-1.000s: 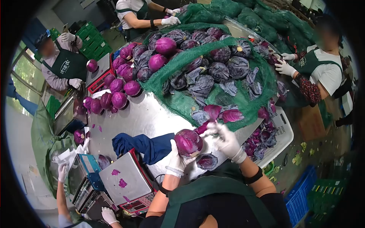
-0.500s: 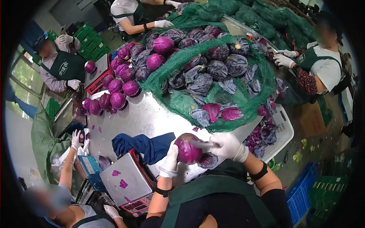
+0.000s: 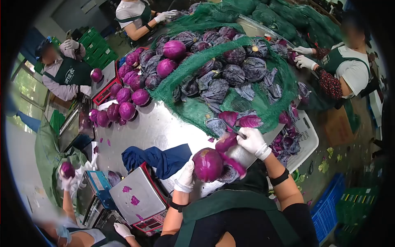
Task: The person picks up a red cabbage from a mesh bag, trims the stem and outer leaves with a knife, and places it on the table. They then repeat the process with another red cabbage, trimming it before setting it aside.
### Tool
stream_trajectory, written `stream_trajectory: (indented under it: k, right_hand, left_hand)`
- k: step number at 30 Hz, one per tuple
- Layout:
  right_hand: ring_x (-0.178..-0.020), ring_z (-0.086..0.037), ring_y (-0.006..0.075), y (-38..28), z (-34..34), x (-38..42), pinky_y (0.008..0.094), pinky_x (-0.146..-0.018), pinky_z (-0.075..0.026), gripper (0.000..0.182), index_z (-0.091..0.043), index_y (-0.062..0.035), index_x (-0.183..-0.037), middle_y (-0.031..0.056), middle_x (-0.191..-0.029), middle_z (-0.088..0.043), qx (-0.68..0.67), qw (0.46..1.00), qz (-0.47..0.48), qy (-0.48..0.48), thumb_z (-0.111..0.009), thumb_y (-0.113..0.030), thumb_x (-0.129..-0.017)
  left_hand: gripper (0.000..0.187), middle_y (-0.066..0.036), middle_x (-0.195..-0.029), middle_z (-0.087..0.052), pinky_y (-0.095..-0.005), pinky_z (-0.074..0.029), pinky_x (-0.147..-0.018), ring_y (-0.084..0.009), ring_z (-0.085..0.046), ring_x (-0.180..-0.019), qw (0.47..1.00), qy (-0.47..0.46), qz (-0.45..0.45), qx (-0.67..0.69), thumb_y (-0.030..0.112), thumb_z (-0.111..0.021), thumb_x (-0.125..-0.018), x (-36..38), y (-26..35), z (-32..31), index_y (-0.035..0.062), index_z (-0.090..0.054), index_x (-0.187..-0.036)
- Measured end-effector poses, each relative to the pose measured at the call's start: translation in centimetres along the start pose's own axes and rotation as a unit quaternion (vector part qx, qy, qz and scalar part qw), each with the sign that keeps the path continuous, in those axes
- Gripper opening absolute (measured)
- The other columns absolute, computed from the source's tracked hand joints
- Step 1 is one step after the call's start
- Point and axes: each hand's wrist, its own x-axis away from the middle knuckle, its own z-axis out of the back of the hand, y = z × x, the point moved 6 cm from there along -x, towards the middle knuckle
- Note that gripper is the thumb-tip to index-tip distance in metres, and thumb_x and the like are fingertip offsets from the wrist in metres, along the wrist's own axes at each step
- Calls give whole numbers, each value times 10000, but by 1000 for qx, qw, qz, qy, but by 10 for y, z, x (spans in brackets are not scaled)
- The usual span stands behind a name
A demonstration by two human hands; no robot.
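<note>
In the head view my left hand, in a white glove, is wrapped round the left side of a red cabbage. My right hand, also gloved, is closed on a knife whose blade points up and left, beyond the cabbage. Between the cabbage and that hand are loose purple leaves: one blurred leaf just under the blade, another at the cabbage's right side. Just ahead lies the open green mesh bag with dull, dark-leaved cabbages and stray leaves.
Peeled cabbages are heaped on the metal table, left of the bag. Nearer lie a blue cloth and a scale. A white crate of leaves stands right. Several co-workers surround the table; one holds a cabbage at left.
My right hand and the knife have moved off the cabbage, up and right. Purple leaves have come away from it. The co-worker at lower left has lifted a cabbage.
</note>
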Motion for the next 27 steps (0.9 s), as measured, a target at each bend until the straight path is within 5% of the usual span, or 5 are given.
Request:
stream_trajectory:
  k: [6, 11, 21, 25, 27]
  right_hand:
    - [-689, -558, 70, 1, -7, 11, 236, -608, -477, 313, -602, -3, -1010, 24, -773, -626, -302, 940, -142, -74, -703, -159, -758]
    - [-775, -540, 53, -62, -38, 39, 175, -566, -460, 736, -242, -64, -1412, 73, -1270, -446, -516, 788, -156, -297, -627, -11, -787]
    - [-757, -589, 127, -94, -35, 38, 271, -617, -467, 258, -590, 2, -1039, 88, -840, -611, -350, 919, 19, -180, -656, -102, -813]
    - [-646, -549, 201, -107, 12, 22, 272, -609, -447, 352, -589, 8, -1066, 97, -894, -555, -119, 976, 177, 53, -692, -120, -755]
    - [-567, -488, 137, -116, 13, 21, 242, -566, -424, 509, -562, -18, -1175, 85, -902, -546, -136, 977, 163, -13, -731, -185, -725]
  left_hand:
    - [816, -158, -1312, -449, -474, -411, -979, -303, -476, -1179, 995, 46, 43, 73, 679, -438, -792, 2, -12, 15, 71, -369, -1331]
    - [805, -164, -1320, -442, -500, -379, -999, -343, -462, -1185, 982, -2, 64, 180, 695, -377, -809, -2, -17, 15, 68, -394, -1313]
    - [672, -206, -1327, -419, -521, -350, -997, -370, -432, -1192, 784, -199, 120, 576, 561, -312, -887, 15, 0, -29, 58, -361, -1329]
    - [666, -243, -1326, -397, -524, -365, -984, -420, -404, -1195, 818, -301, 159, 464, 504, -298, -902, 22, -3, -44, -13, -334, -1320]
    - [631, -262, -1195, -503, -527, -434, -909, -427, -526, -1046, 868, -201, 150, 428, 490, -318, -906, 18, 2, -46, -30, -407, -1253]
